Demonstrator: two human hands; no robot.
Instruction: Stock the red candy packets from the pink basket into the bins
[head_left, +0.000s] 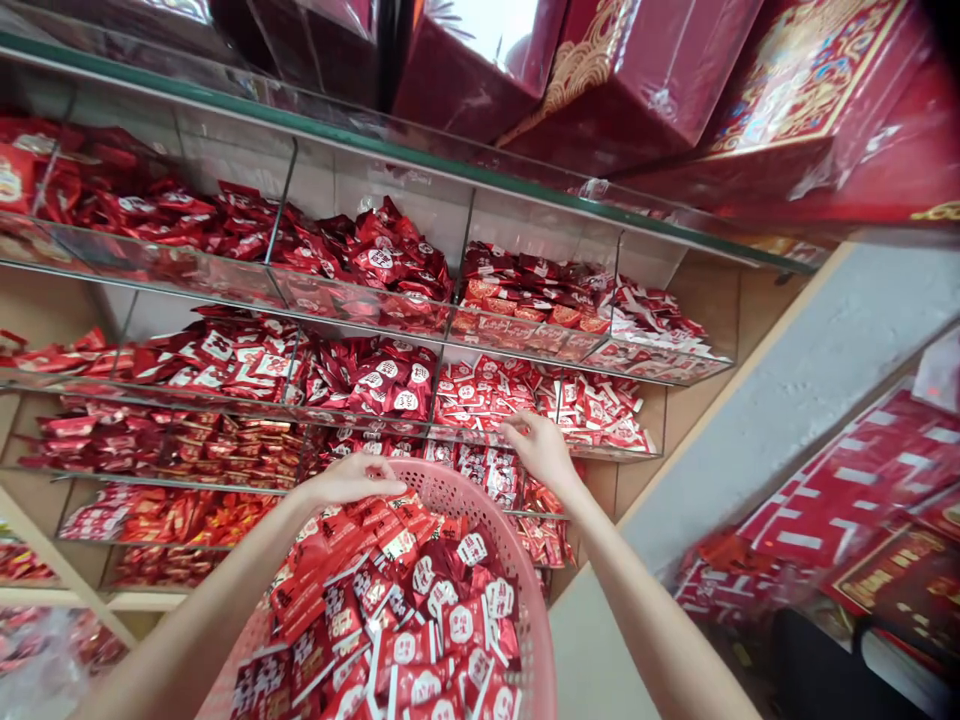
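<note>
A pink perforated plastic basket [536, 610], heaped with small red packets [420, 650], is in front of me at the bottom of the view. At its far left rim my left hand [360, 480] is closed, its fingertips pinched at an orange-red packet [386, 515] on top of the heap. My right hand [538, 450] reaches past the basket to the front of a shelf compartment of red-and-white packets [484, 390]. Its fingers are curled together at the clear front lip. Whatever they may hold is too small to make out.
Tiered glass shelves [360, 318] with clear dividers hold several kinds of red packets. Large dark-red boxes [637, 80] stand on the glass shelf above. On the right are a grey wall [757, 370], red-and-white patterned packages [832, 490] and a black object [817, 660].
</note>
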